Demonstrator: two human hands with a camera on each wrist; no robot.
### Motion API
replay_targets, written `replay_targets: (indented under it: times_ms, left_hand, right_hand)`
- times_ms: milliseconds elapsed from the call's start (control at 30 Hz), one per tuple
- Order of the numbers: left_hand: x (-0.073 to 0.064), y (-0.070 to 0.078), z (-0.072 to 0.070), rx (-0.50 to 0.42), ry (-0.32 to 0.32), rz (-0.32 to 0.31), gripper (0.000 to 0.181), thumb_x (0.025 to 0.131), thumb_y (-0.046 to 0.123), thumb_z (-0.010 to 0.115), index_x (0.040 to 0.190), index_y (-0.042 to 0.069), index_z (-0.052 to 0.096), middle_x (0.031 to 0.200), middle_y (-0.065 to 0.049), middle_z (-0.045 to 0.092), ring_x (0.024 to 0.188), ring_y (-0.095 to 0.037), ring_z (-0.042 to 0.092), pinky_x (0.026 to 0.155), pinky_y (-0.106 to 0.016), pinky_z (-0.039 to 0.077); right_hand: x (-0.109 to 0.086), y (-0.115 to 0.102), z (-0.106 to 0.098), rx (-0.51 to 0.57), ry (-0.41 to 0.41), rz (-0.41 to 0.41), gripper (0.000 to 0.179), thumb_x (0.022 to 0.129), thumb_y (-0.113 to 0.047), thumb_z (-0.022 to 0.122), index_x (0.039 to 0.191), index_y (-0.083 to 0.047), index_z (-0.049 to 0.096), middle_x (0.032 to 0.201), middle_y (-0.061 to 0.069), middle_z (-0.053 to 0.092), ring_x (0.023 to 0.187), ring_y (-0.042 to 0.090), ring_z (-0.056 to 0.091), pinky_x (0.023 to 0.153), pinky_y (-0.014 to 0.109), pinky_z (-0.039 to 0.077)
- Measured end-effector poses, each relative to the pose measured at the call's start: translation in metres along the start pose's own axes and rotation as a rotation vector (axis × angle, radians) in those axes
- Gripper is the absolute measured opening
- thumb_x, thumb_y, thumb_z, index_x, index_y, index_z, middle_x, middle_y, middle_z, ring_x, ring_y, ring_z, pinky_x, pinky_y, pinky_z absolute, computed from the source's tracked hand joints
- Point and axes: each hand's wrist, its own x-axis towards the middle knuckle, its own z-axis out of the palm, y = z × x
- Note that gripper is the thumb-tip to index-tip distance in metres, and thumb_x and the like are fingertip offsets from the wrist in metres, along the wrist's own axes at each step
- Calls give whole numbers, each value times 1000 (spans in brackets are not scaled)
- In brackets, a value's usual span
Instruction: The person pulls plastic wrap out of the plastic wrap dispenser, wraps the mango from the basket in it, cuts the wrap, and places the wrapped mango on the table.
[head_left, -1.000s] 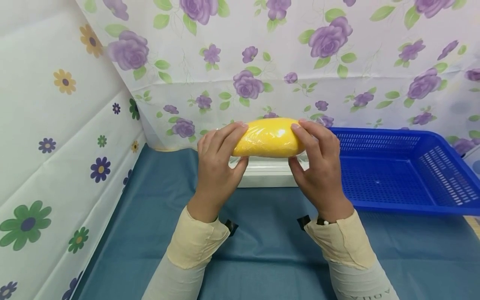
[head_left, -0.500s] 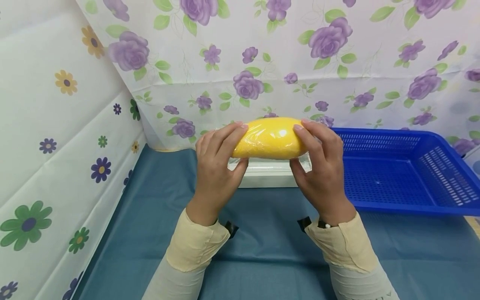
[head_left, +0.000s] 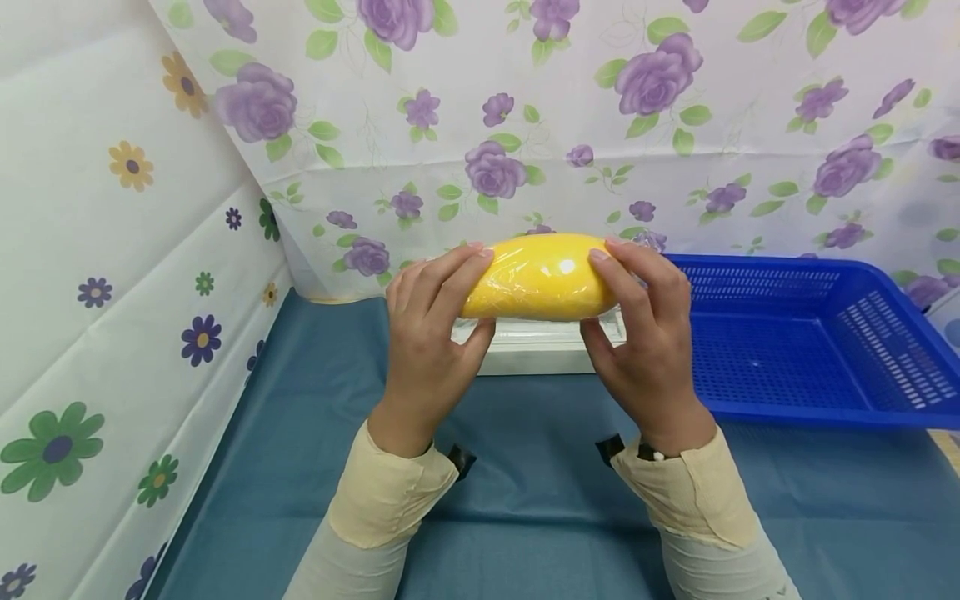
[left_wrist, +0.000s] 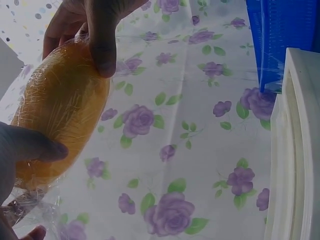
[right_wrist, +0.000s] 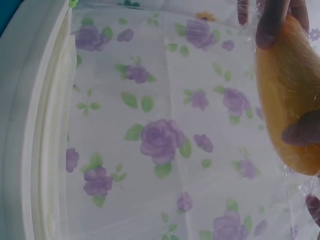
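Observation:
A smooth, oblong yellow thing [head_left: 540, 275] wrapped in shiny cling film is held up level in both hands. My left hand [head_left: 427, 342] grips its left end, fingers over the top and thumb below. At the opposite end, my right hand [head_left: 652, 342] has the same hold. Loose, crumpled film [left_wrist: 50, 205] hangs by one end in the left wrist view. Behind and below the yellow thing sits a long white box [head_left: 540, 360], partly hidden by it and the hands. Clear film stretches between the yellow thing and the box [right_wrist: 45, 130] in the wrist views.
A blue plastic basket [head_left: 810, 417] with slotted sides stands right of the white box. A blue-green cloth [head_left: 525, 508] covers the table. Flower-printed sheets [head_left: 570, 108] hang behind and along the left side.
Both hands have drifted slightly apart, the left one leftward and the right one rightward, still gripping the yellow thing. It sits a touch lower in view. The box and basket have stayed put.

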Motion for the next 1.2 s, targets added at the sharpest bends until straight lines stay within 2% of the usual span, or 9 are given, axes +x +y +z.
replay_targets:
  times_ms: [167, 300, 500, 700, 800, 933, 1000, 1067, 1200]
  left_hand:
    - [0, 2, -4, 0, -13, -5, 52, 84, 2, 77, 133, 11, 63, 135, -10, 63, 119, -32, 55, 109, -52, 36]
    - [2, 6, -9, 6, -44, -10, 53, 83, 3, 79, 133, 11, 63, 134, -10, 63, 118, -32, 56, 111, -55, 35]
    - [1, 10, -21, 38, -159, -24, 55, 83, 7, 82, 134, 14, 62, 133, -7, 64, 119, -28, 59, 115, -58, 31]
    - [-1, 13, -34, 69, -248, 17, 57, 80, 10, 85, 133, 16, 62, 128, -6, 65, 110, -28, 62, 115, -59, 30]
    - [-2, 15, -38, 83, -282, 47, 58, 79, 12, 87, 132, 15, 62, 125, -7, 66, 107, -27, 64, 114, -60, 32]
    - [-2, 18, -43, 102, -339, 68, 63, 77, 18, 90, 133, 15, 62, 124, -7, 66, 108, -26, 65, 113, -60, 34]
    - [-2, 19, -46, 103, -368, 69, 65, 75, 19, 91, 133, 15, 62, 123, -7, 65, 108, -26, 65, 113, -60, 35]
    - [-3, 19, -48, 96, -395, 67, 66, 74, 20, 92, 132, 15, 62, 123, -7, 64, 108, -26, 65, 112, -59, 36]
    - [-6, 20, -52, 77, -453, 70, 66, 73, 22, 93, 131, 17, 63, 121, -6, 64, 108, -25, 65, 110, -57, 38]
  right_hand:
    - [1, -3, -3, 0, -9, -8, 53, 86, 4, 72, 134, -8, 56, 140, 17, 51, 129, 37, 48, 114, 43, 39]
    - [2, -4, -8, -3, -34, -11, 57, 82, 7, 75, 134, -8, 57, 139, 17, 52, 128, 37, 49, 113, 45, 38]
    - [-2, -8, -21, -14, -100, -12, 68, 74, 8, 81, 135, -8, 58, 136, 19, 55, 127, 39, 50, 109, 49, 37]
    - [-8, -12, -34, -20, -169, -38, 74, 71, 4, 84, 138, -8, 57, 135, 21, 56, 125, 41, 50, 109, 55, 35]
    - [-11, -12, -38, -18, -192, -52, 67, 77, -4, 80, 139, -7, 56, 135, 21, 56, 125, 41, 51, 111, 56, 34]
    - [-15, -12, -41, 4, -197, -67, 46, 95, -25, 66, 137, -7, 57, 134, 21, 57, 123, 41, 52, 112, 55, 34]
    - [-17, -13, -43, 16, -196, -76, 44, 102, -33, 58, 136, -6, 58, 132, 21, 58, 121, 41, 53, 110, 55, 35]
    - [-19, -13, -45, 24, -206, -86, 46, 104, -40, 54, 135, -6, 59, 130, 21, 58, 119, 41, 53, 108, 56, 36]
    - [-24, -14, -49, 35, -245, -99, 47, 104, -42, 52, 135, -7, 59, 128, 21, 59, 117, 42, 54, 104, 60, 37]
